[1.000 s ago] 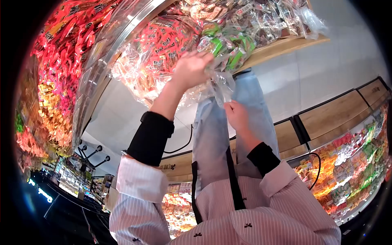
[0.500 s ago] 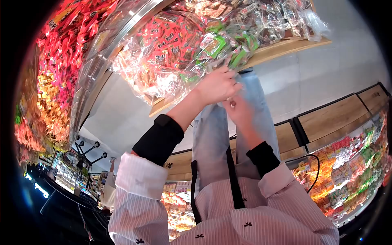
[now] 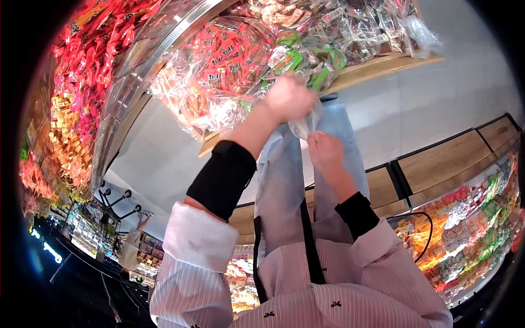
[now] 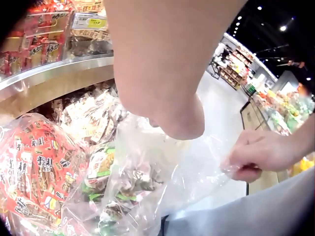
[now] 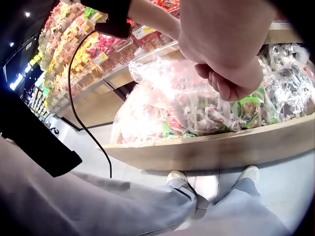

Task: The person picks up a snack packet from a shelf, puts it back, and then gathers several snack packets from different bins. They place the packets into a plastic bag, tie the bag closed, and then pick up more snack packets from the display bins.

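A clear plastic bag holds green-and-white packets (image 3: 326, 75); its loose plastic (image 4: 189, 184) is drawn out between both hands. The left hand (image 3: 290, 98) is curled at the bag's upper part, slightly blurred, its fingertips hidden behind the hand in the left wrist view. Lower and to its right, the right hand (image 3: 326, 156) pinches an end of the plastic; the left wrist view shows this right hand (image 4: 263, 153) with curled fingers. Beside the packets lies a bag of red-wrapped snacks (image 4: 42, 167).
A wooden ledge (image 5: 221, 150) runs along the front of the bagged goods. Behind them curves a metal-edged shelf (image 4: 59, 66). More stocked shelves (image 3: 465, 224) stand at the right. A dark cable (image 5: 74, 98) hangs near the legs, and shoes (image 5: 251, 173) stand on the floor.
The left hand first moved right and down from over the bags to the right hand, then slightly up and left again. Plastic shows between the hands again.
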The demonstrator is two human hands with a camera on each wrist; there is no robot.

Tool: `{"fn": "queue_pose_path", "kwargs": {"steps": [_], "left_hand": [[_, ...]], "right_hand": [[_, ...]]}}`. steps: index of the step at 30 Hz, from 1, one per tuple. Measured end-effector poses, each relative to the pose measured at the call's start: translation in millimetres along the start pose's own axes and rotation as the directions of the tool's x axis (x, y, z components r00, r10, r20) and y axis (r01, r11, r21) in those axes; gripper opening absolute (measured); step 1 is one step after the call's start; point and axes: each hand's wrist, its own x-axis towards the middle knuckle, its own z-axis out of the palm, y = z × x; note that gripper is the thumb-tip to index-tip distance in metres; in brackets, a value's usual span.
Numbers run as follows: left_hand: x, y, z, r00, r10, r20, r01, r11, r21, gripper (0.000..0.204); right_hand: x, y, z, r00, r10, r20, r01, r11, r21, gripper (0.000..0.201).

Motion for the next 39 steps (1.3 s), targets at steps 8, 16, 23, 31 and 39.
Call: {"fn": "queue_pose_path", "kwargs": {"steps": [8, 16, 23, 31, 39], "left_hand": [[17, -9, -25, 0.970, -0.195, 0.145, 0.198, 0.980, -0.007, 0.012], [4, 48, -22, 0.868, -0.486, 0.108, 0.485, 0.778, -0.399, 0.016], [3, 99, 7, 0.671, -0.740, -0.047, 0.657, 0.623, -0.424, 0.009], [-27, 92, -21, 0.569, -0.816, -0.103, 0.383, 0.373, -0.845, 0.014], [-122, 66, 2, 0.407, -0.911, 0.062, 0.440, 0.137, -0.887, 0.014]], "right_hand": [[-7, -10, -6, 0.936, 0.208, 0.283, -0.269, 0.943, 0.197, 0.027], [5, -16, 20, 0.975, 0.031, -0.218, 0.107, 0.800, 0.590, 0.027], [52, 20, 86, 0.970, 0.203, -0.130, -0.013, 0.584, 0.812, 0.051], [123, 54, 79, 0.967, -0.037, -0.252, 0.091, 0.974, 0.207, 0.073], [163, 7, 49, 0.932, 0.276, 0.234, -0.207, 0.937, -0.282, 0.090]]}}
